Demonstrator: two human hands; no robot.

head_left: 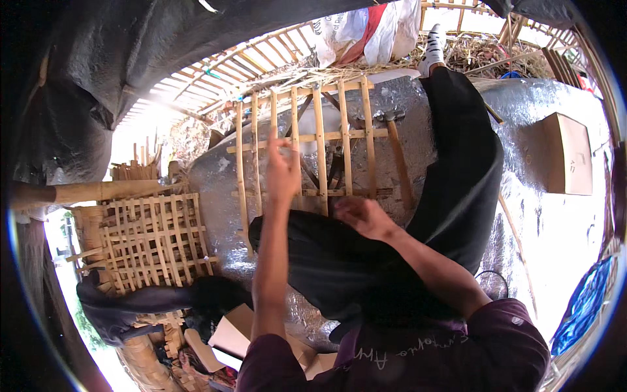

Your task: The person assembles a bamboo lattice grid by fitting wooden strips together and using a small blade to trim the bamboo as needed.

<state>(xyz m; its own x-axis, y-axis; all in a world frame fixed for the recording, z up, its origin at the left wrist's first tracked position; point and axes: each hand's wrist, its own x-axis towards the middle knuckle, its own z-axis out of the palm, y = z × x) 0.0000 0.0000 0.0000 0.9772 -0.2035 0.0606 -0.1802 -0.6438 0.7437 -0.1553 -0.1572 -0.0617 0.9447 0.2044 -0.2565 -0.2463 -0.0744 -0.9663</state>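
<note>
A bamboo lattice frame [319,134] of upright slats and thin crosspieces lies in front of me, its near end close to my bent, black-trousered leg [326,255]. Over its left part is my left hand [284,173], one finger stretched upward along a slat and the fingers apart. I make out nothing held in it. My right hand [367,217] hovers at the near ends of the slats, above my leg; motion smears its fingers, so any grip is unclear. A hammer [400,160] with a wooden handle rests right of the frame.
Silvery foil sheeting [215,173] covers the floor. A woven bamboo panel [153,235] and a thick bamboo pole [111,191] are at left. Open cardboard [238,330] lies near my left elbow. A cardboard box [567,153] and blue plastic [583,307] are at right.
</note>
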